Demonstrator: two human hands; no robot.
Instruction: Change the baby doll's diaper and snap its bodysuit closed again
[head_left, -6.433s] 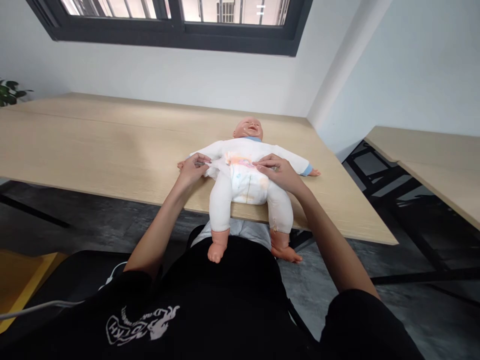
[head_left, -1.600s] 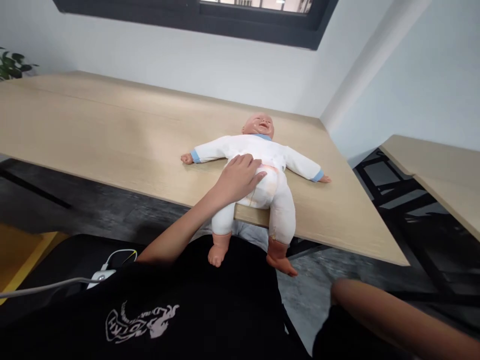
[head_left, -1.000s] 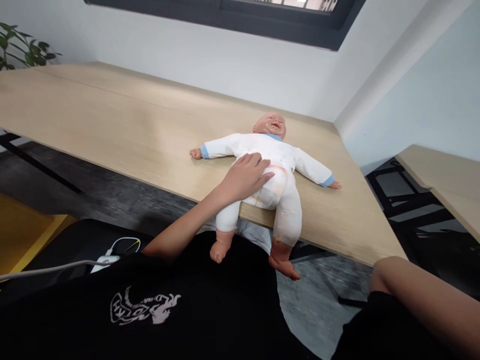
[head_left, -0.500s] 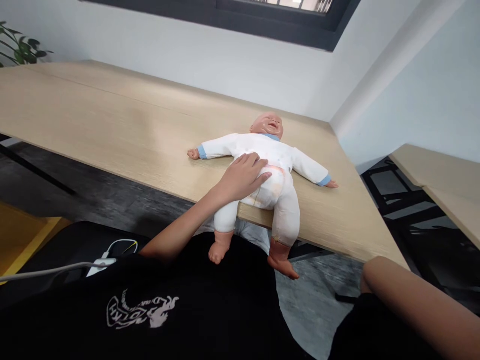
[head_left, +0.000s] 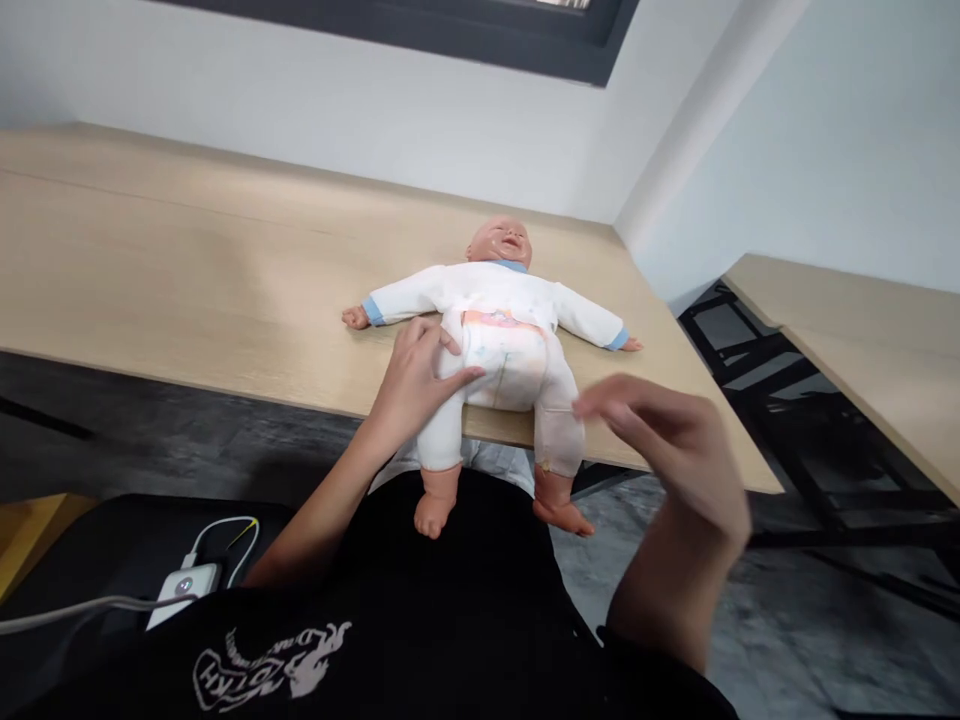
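A baby doll (head_left: pixel 504 310) in a white suit with blue cuffs lies on its back on the wooden table (head_left: pixel 187 270), arms spread, legs hanging over the near edge. A white diaper (head_left: pixel 504 358) with a coloured band shows at its waist. My left hand (head_left: pixel 415 378) rests on the doll's hip and upper thigh at the left, fingers apart. My right hand (head_left: pixel 667 450) hovers in the air near the doll's other leg, blurred by motion, fingers loosely stretched and holding nothing.
A second wooden table (head_left: pixel 847 330) stands at the right over a dark frame. A small white device with a cable (head_left: pixel 180 585) lies on a dark surface at lower left. A white wall and a dark window frame are behind.
My right hand has come up into view from the lower right toward the doll. My left hand has slid from the doll's belly down to its hip, uncovering the diaper.
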